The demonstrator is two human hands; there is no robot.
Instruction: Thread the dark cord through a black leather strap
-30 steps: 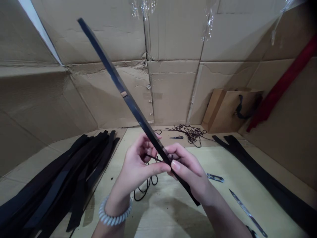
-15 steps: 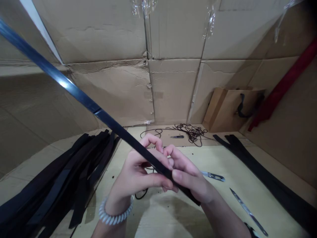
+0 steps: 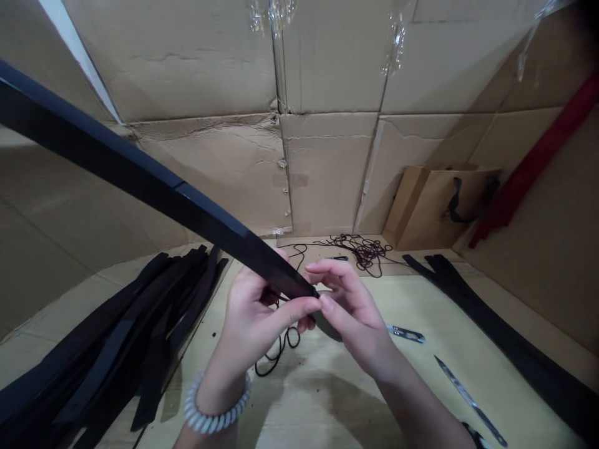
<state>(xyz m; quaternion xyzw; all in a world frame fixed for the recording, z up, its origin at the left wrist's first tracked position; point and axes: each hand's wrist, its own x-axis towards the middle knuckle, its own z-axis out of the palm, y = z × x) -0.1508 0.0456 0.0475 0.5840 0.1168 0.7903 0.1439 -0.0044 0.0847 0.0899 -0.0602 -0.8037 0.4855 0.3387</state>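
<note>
**2 hands on 1 black strap**

While the left hand [image 3: 255, 312] pinches the near end of a long black strap [image 3: 140, 178] between thumb and fingers, the right hand [image 3: 353, 315] meets it at the same spot, its thumb tip touching the left thumb and its fingers curled loosely over the strap's end. Both hands are closed on the strap, held above the counter [image 3: 421, 374]. From the grip the strap runs up and away to the left, growing wide and blurred as it nears the camera and leaving the view at the left edge. A thin black cord [image 3: 278, 349] hangs from under the left hand and loops on the counter just below it; how it is fixed to the strap is hidden by the fingers. The left wrist wears a pale coiled band [image 3: 213, 411].

On the counter to the left lies a pile of black straps [image 3: 116, 349], fanned out and overlapping. To the right, another few black straps [image 3: 491, 330] lie along the counter's edge. Just beside the right hand rests a small pair of snips [image 3: 406, 335], and nearer the right forearm a slim metal tool [image 3: 468, 399]. Farther back, a tangle of dark cord [image 3: 362, 249] sits near a brown paper bag [image 3: 435, 206], which leans against the cardboard wall [image 3: 327, 156]. A red strip [image 3: 538, 156] slants up the right side.
</note>
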